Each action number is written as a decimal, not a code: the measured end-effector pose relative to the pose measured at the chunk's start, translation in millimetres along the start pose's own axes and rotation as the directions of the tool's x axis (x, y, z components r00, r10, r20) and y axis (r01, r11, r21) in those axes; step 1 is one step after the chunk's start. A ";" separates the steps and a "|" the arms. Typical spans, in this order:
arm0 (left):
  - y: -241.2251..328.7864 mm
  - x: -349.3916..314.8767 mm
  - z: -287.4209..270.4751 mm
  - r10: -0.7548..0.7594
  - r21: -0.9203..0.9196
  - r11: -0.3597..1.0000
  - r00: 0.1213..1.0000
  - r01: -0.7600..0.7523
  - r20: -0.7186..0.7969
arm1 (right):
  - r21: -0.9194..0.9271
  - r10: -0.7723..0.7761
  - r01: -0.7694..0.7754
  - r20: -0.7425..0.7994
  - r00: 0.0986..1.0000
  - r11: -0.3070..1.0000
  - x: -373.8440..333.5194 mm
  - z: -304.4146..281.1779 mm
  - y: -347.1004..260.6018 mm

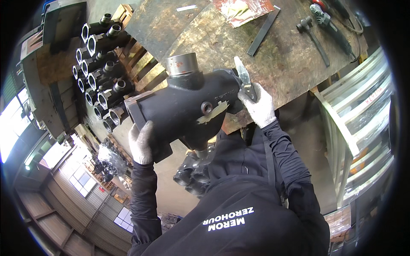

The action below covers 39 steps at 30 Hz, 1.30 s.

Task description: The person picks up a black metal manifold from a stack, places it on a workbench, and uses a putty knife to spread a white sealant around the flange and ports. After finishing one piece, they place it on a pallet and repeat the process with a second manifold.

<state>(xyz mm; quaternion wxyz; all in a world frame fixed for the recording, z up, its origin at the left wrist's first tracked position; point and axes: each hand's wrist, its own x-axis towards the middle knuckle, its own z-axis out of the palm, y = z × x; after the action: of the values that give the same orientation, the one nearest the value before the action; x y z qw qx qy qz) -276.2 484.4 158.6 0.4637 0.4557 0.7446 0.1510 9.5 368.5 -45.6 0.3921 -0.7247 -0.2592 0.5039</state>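
The person holds 1 large black cast pipe fitting (188, 106) at the edge of a worn wooden workbench (282, 55), with its 1 bare-metal collar (183, 64) pointing up toward the bench top. The gloved left hand (141, 143) grips the fitting's square flange end from below, fingers wrapped tight around the plate. The gloved right hand (258, 106) sits at the fitting's opposite end, fingers closed around the handle of 1 knife (243, 74), blade pointing away from the body. On the fitting's side, 1 small round port (206, 107) shows, with 1 strip of pale tape (215, 112) partly peeled just beside it.

To the left, a stack of similar black fittings (100, 77) lies on wooden pallets (143, 64); about 12 open round ends are visible, though the exact count is hard to tell. A few more black fittings (192, 173) sit on the floor below the held piece. On the bench top lie 1 flat dark metal bar (263, 30), 1 hammer (314, 39), 1 angle grinder (335, 25) and 1 crumpled plastic bag (241, 9).
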 end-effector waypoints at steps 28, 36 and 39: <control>33.9 -94.7 187.5 0.332 0.369 0.839 0.913 -0.400 0.236 | 0.166 -0.027 0.056 -0.173 0.985 0.984 -6.3 -88.0 -41.6; 23.7 -96.7 201.0 0.518 0.428 0.741 0.846 -0.517 0.126 | 0.046 -0.441 0.441 0.186 0.878 0.896 -14.9 -97.0 -140.9; 23.3 -87.6 197.8 0.509 0.464 0.736 0.855 -0.493 0.100 | -0.116 -0.373 0.433 0.343 0.862 0.894 -0.4 -69.5 -172.4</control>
<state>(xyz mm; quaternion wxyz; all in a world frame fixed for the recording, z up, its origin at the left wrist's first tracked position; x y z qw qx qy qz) -86.2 386.2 118.4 0.2675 0.7354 0.6158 0.0912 77.6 443.0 110.4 0.3724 -0.5991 -0.5109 0.4913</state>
